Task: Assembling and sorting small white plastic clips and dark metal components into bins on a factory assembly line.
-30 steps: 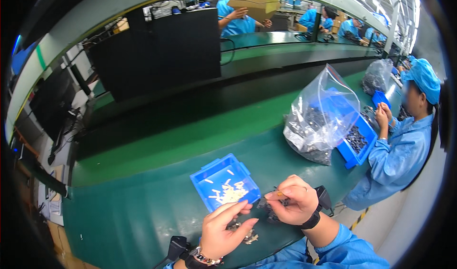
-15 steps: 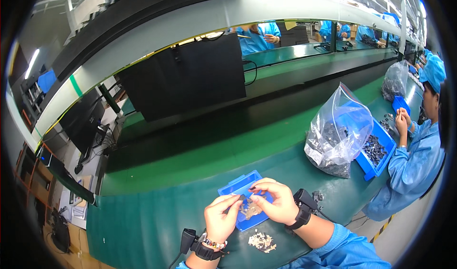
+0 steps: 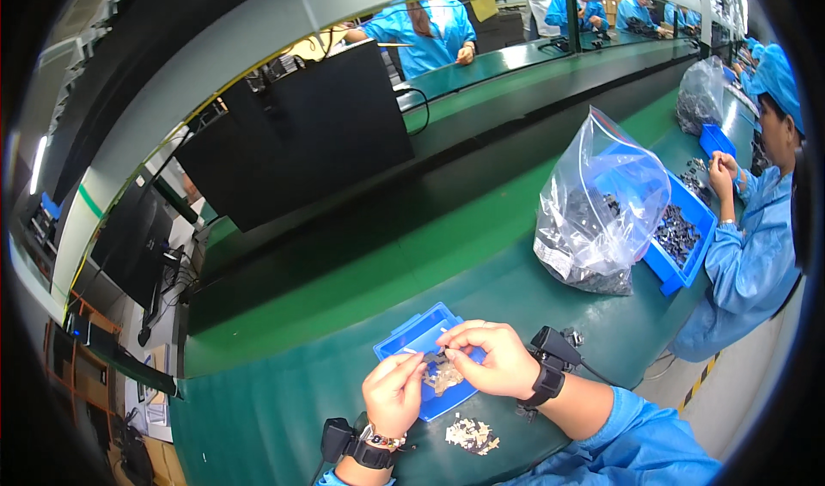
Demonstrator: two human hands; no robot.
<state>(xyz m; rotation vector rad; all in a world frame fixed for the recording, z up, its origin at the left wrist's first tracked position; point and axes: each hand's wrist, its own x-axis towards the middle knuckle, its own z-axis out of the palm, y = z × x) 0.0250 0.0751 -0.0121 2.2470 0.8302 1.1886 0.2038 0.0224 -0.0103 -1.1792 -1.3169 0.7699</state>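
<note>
Right hand: the right hand [image 3: 491, 361] has thumb and forefinger pinched on what looks like a small dark piece [image 3: 446, 349], mostly hidden by the fingers.
Left hand: the left hand [image 3: 392, 395] is curled, thumb and forefinger tips together, just left of the right hand; whether anything sits between them I cannot tell.
Dark piece, place: above the blue tray [image 3: 391, 347], toward the near side of the tabletop [image 3: 284, 400].
Dark piece, handling: probably very light and stiff, perhaps plastic; small enough to slip from a loose pinch, and thin edges could snap if bent.
Dark piece, hold: fingertips on two opposite sides look best, with light pressure.
Pale pieces in tray: the pale bits [image 3: 443, 378] lie heaped, likely light and easily scattered; single ones call for a fingertip pinch.
Pale pile: a loose pile [image 3: 472, 435] rests on the tabletop, near and right of the tray.
Tray, handling: seems rigid and light; its rim offers the surest hold.
Clear bag: the plastic bag [image 3: 580, 228], far and right, looks soft, slippery and weighty with dark parts; support underneath seems wise.
</note>
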